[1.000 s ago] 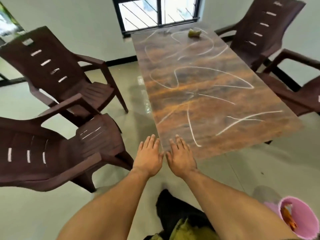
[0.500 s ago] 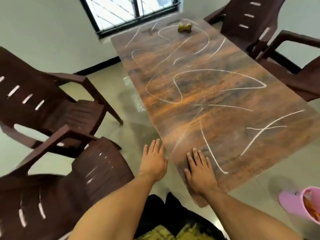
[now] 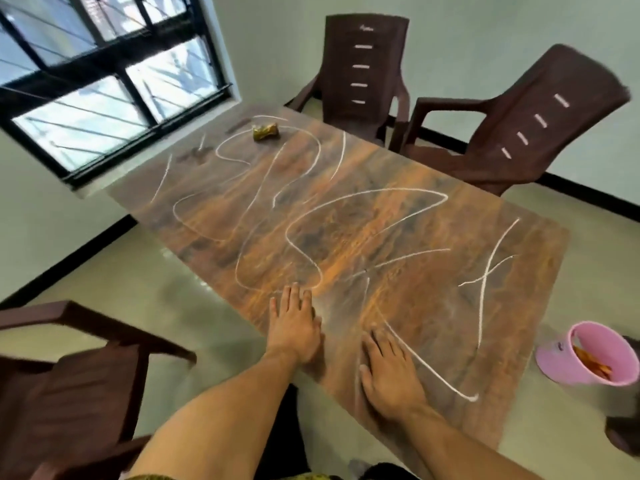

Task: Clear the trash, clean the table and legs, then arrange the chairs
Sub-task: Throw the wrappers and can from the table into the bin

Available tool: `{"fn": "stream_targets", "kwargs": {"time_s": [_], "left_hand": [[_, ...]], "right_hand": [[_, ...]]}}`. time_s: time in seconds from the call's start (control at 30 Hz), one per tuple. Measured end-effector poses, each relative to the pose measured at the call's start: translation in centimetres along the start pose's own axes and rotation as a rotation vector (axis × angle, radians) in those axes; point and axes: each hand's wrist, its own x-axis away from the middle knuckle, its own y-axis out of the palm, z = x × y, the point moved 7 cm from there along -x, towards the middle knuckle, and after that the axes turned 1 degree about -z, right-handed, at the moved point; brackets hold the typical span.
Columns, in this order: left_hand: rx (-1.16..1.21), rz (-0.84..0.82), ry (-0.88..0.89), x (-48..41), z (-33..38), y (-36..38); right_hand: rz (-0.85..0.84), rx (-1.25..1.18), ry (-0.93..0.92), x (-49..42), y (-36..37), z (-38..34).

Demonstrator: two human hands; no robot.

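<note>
A long wood-patterned table (image 3: 433, 209) stretches away from me, scrawled all over with white chalk lines (image 3: 360, 233). A crumpled yellowish wrapper (image 3: 265, 131) lies at its far end near the window. My left hand (image 3: 294, 325) lies flat on the near left part of the tabletop, fingers straight. My right hand (image 3: 388, 370) lies flat beside it, closer to the near edge, next to a chalk stroke. Neither hand holds anything.
Two brown plastic chairs (image 3: 363, 74) (image 3: 530, 126) stand at the table's far right side, another chair (image 3: 69, 386) at my near left. A pink bin (image 3: 568, 362) with orange scraps lies tipped on the floor at right. A barred window (image 3: 104, 81) is behind the table.
I have stepped up to the table and turned right. Both hands moved forward onto the tabletop; the left hand went from beside the edge to flat on the surface.
</note>
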Motion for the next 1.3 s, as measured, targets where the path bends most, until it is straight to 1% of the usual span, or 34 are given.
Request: {"fn": "stream_targets", "kwargs": {"time_s": [0.13,0.2,0.3,0.37,0.53,0.63,0.73,0.83,0.9,1.0,1.1,1.3], "left_hand": [[-0.015,-0.019,0.102,-6.7,-5.0,-2.6],[-0.031,-0.066,0.163,-10.3,-9.2,-4.4],[-0.063,-0.100,0.203,-13.9,-14.9,-7.3],[-0.067,-0.117,0.187,-15.8,-18.4,-9.2],[-0.058,-0.154,0.197,-21.3,-24.0,-13.6],[-0.070,-0.131,0.217,-25.0,-25.2,-15.4],[-0.059,-0.130,0.200,-29.0,-26.9,-16.3],[-0.129,-0.195,0.275,-31.7,-27.8,-16.6],[-0.173,-0.186,0.319,-34.0,-28.0,-17.1],[-0.133,-0.172,0.294,-38.1,-29.0,-18.5],[-0.117,-0.142,0.288,-42.7,-31.1,-20.3],[-0.126,-0.082,0.310,-51.6,-36.7,-23.5]], "right_hand": [[0.128,-0.035,0.028,-9.1,-2.7,-6.1],[0.167,-0.060,0.104,-14.0,-3.6,-10.2],[0.176,-0.122,0.194,-18.3,-4.3,-15.2],[0.178,-0.150,0.230,-20.5,-5.0,-18.2],[0.139,-0.213,0.260,-27.0,-5.9,-23.3],[0.134,-0.219,0.249,-31.0,-6.9,-24.4],[0.161,-0.182,0.184,-36.2,-8.7,-26.2],[0.180,-0.181,0.170,-40.7,-10.5,-27.4],[0.180,-0.168,0.178,-43.3,-11.7,-27.7],[0.174,-0.136,0.160,-47.5,-13.8,-28.1],[0.183,-0.121,0.179,-52.8,-15.4,-28.5],[0.154,-0.107,0.306,-64.3,-18.6,-28.1]]}}
